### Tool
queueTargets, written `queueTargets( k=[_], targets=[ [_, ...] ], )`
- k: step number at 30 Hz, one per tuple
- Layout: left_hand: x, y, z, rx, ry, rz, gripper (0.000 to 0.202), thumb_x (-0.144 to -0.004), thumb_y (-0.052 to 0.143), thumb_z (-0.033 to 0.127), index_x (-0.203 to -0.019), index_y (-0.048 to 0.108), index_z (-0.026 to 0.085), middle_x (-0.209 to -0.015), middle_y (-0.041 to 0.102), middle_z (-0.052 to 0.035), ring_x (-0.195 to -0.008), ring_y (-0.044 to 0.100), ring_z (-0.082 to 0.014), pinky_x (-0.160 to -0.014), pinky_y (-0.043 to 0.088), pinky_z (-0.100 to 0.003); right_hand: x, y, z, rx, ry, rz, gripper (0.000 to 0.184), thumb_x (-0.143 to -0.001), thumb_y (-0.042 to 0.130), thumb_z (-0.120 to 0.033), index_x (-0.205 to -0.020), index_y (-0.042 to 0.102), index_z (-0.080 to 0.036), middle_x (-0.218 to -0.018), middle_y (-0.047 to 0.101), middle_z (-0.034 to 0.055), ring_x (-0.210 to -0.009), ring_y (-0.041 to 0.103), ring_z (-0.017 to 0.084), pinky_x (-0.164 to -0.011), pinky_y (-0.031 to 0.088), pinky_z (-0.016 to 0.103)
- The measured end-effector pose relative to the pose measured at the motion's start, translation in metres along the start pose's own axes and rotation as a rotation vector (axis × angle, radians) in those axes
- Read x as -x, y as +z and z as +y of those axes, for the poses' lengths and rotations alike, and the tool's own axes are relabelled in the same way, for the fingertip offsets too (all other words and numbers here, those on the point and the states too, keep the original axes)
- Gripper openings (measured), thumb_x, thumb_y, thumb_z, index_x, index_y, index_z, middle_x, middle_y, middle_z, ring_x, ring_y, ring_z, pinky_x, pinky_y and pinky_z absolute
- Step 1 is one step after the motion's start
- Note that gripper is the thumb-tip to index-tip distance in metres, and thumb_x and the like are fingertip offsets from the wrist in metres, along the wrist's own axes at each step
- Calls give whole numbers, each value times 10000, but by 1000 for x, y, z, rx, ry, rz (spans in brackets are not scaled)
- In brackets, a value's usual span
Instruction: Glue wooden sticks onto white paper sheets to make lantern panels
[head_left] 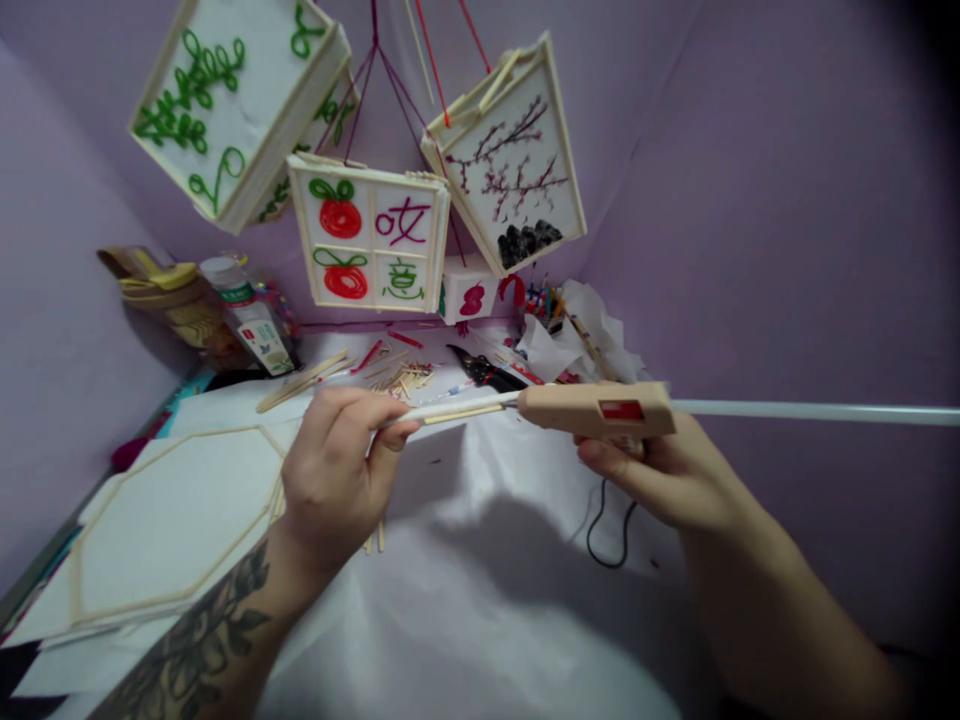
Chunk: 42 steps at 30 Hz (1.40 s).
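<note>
My left hand is closed in a pinch on thin wooden sticks, holding them level above the white sheet. More sticks poke out below its palm. My right hand is wrapped round the grip of a beige glue gun. The gun's nozzle touches the right end of the sticks. A long white glue stick juts out of the gun's back toward the right. The gun's black cord loops on the sheet below it.
A hexagonal stick-framed white panel lies at the left. Decorated stick-and-paper lanterns hang overhead on red strings. Loose sticks, black cutters, a bottle and crumpled paper crowd the back, under purple walls.
</note>
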<state>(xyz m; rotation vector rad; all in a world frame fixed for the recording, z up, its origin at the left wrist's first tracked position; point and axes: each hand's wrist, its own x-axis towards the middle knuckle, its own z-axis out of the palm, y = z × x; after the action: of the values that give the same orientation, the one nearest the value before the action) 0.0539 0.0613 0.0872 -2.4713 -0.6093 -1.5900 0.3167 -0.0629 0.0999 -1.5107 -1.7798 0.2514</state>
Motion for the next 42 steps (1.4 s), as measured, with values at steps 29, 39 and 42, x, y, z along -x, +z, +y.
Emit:
queueTargets(
  k=[29,39,42],
  targets=[
    [2,3,3,44,-3,-24,62,-899,639,196,-949,610,173,-846,644,-36,-797,617,-167,-763,521,-296,-3,1,-7,-21,-75,-16,6,-866,573,-222,-867,578,-224,-745,589,21,-653,573,176,-559,462,293],
    [2,4,4,42,0,-38,57,-901,638,189,-930,612,147,-855,636,-41,-810,614,-163,-785,504,-294,-1,4,-5,-28,-56,-39,37,-868,563,-202,-840,558,-226,-729,551,3,-646,548,157,-561,444,270],
    [3,5,4,46,2,-46,64,-898,642,185,-934,610,143,-859,633,-43,-814,612,-162,-788,503,-290,-2,4,-5,-36,-66,-45,50,-870,567,-203,-829,554,-227,-729,543,-1,-647,544,153,-570,442,269]
  ],
)
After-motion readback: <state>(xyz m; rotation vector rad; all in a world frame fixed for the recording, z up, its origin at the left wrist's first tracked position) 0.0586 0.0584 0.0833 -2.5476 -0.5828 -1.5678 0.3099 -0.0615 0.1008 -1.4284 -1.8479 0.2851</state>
